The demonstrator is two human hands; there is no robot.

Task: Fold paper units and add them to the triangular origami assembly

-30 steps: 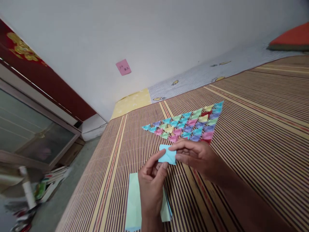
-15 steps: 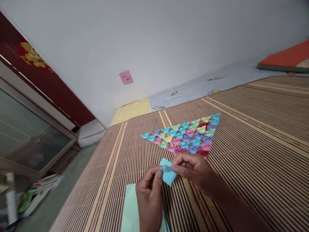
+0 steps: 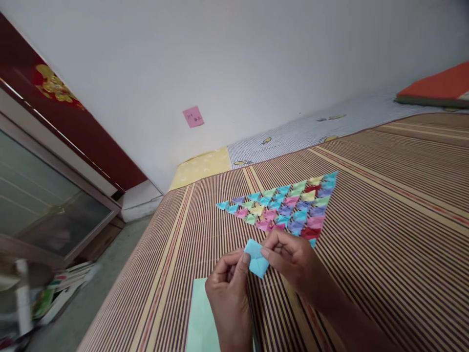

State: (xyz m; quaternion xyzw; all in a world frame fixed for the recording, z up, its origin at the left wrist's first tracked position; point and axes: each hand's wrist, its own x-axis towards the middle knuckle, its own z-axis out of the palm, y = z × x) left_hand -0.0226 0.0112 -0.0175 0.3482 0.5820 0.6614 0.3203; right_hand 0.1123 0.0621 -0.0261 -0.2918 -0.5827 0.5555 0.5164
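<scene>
A small folded piece of light-blue paper is held up between both hands over the striped mat. My left hand is closed, its thumb and fingers pinching the paper's left edge. At the right edge, my right hand pinches the same paper between thumb and fingertips. Just beyond the hands lie many small folded paper pieces in several colours, set out in rows that form a triangle. Light-green paper sheets rest partly under my left hand and wrist.
The striped mat covers the bed-like surface. A yellow cloth and a checked cloth run along the wall. An orange folded item sits at the far right. A pink note sticks to the wall. Papers lie on the floor at left.
The raised flap across the middle of the blue paper now lies flat, and the paper shows a smoother face. Both hands keep their pinch. The view has shifted slightly.
</scene>
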